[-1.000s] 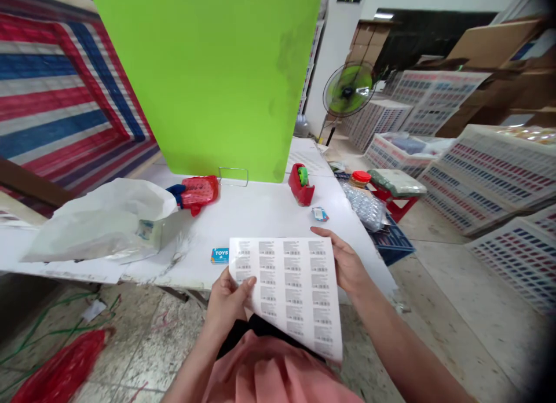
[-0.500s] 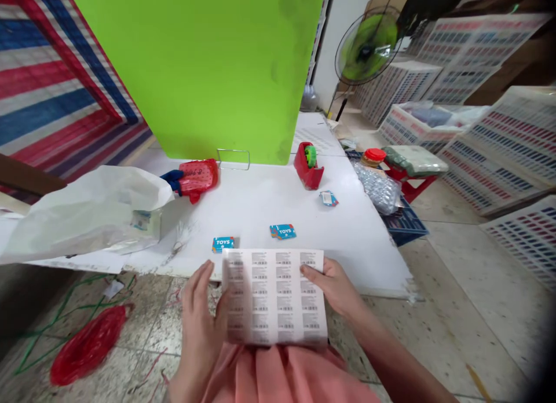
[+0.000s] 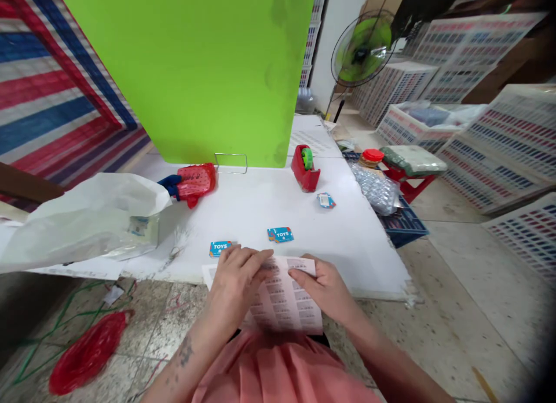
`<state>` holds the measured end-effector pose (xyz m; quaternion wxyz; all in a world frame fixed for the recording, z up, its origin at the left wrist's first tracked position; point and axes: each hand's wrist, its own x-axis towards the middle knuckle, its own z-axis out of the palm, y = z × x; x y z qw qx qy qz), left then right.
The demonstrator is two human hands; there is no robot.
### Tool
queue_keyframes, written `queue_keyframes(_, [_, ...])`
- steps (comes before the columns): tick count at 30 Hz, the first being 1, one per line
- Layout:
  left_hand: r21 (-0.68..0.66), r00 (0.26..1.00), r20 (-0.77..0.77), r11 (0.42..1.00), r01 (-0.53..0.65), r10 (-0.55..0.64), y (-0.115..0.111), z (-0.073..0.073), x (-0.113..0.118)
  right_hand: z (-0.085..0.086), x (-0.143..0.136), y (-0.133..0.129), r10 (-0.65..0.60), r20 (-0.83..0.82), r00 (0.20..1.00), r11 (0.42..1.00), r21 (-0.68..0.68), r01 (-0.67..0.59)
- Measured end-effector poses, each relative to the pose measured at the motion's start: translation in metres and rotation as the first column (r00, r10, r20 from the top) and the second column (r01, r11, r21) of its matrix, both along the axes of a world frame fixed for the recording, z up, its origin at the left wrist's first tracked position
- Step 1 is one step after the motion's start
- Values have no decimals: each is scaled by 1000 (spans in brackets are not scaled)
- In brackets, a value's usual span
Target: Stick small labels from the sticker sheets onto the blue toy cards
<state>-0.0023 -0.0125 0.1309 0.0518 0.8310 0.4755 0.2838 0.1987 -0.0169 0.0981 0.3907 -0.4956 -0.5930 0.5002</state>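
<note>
A white sheet of barcode labels [image 3: 282, 299] is in front of me at the table's near edge, bent across its left part. My right hand [image 3: 328, 290] pinches its upper right edge, thumb on the printed face. My left hand [image 3: 237, 278] lies across the sheet's upper left, fingers curled together over the top edge; the sheet's left corner sticks out beyond it. Just past my left fingers lies a blue TOYS card [image 3: 220, 248], partly covered. Another small pile of TOYS cards [image 3: 281, 235] lies further right, and a card with a white label [image 3: 325, 200] is beyond it.
On the white table [image 3: 247, 206] stand a red tape dispenser [image 3: 305, 168] and a red package [image 3: 196, 182]. A translucent plastic bag [image 3: 95, 215] covers the left side. A green board [image 3: 186, 73] rises behind. Right of the table are a blue crate [image 3: 406, 223] and a red stool [image 3: 414, 186].
My left hand has moved right and up from the sheet's left side onto its upper part. The sheet has gone from flat to bent. My right hand keeps its hold.
</note>
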Motion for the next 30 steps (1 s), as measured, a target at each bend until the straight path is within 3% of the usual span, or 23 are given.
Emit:
queue_keyframes(6, [-105, 992, 121, 994, -9, 22, -7, -14, 4, -8, 2, -12, 39, -57, 998, 999, -28, -41])
queue_keyframes(10, [-125, 990, 138, 992, 29, -12, -8, -10, 6, 3, 4, -10, -20, 3, 1000, 997, 81, 20])
queue_keyframes(12, [-129, 990, 141, 991, 36, -18, -9, -9, 6, 8, 5, -7, -4, 78, 997, 986, 169, -9])
queue_keyframes(17, [-166, 990, 139, 985, 39, -16, -10, -9, 6, 17, 7, 1, 109, 218, 970, 887, 420, -194])
queue_keyframes(24, [-160, 996, 91, 987, 29, -14, -13, -6, 13, 32, 0, 11, 33, 459, 888, 750, 575, -325])
queue_keyframes(30, [-148, 997, 64, 988, -31, 41, -13, -16, 2, 32, -4, 10, -14, 561, 828, 767, 537, -351])
